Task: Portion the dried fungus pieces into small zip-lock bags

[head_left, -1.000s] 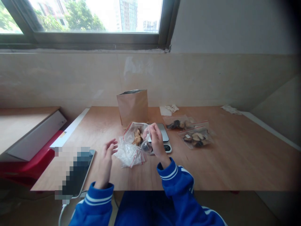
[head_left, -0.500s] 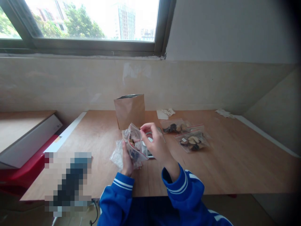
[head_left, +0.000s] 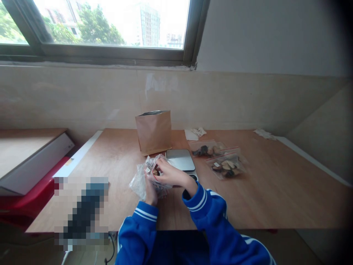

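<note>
My left hand (head_left: 151, 191) is closed around a clear zip bag (head_left: 162, 189) with a red seal line, holding it upright over the table. My right hand (head_left: 168, 172) is at the bag's mouth, fingers bent together and partly inside. Brown pieces (head_left: 156, 172) show by its fingertips; whether the fingers grip one is hidden. A crumpled clear plastic bag (head_left: 137, 182) lies left of my left hand. Just beyond my right hand sits a kitchen scale (head_left: 180, 159) with a silver plate, its front partly covered by my wrist.
A brown paper pouch (head_left: 153, 132) stands with its top open behind the scale. Two zip bags of dark and pale dried pieces (head_left: 227, 167) lie to the right. White tissue (head_left: 198, 131) is at the back. A blurred-out dark object (head_left: 85, 209) lies at the front left.
My right hand has moved left and down from the bag's rim into its mouth, uncovering the scale plate. The bag's mouth has sunk lower. The view has shifted slightly.
</note>
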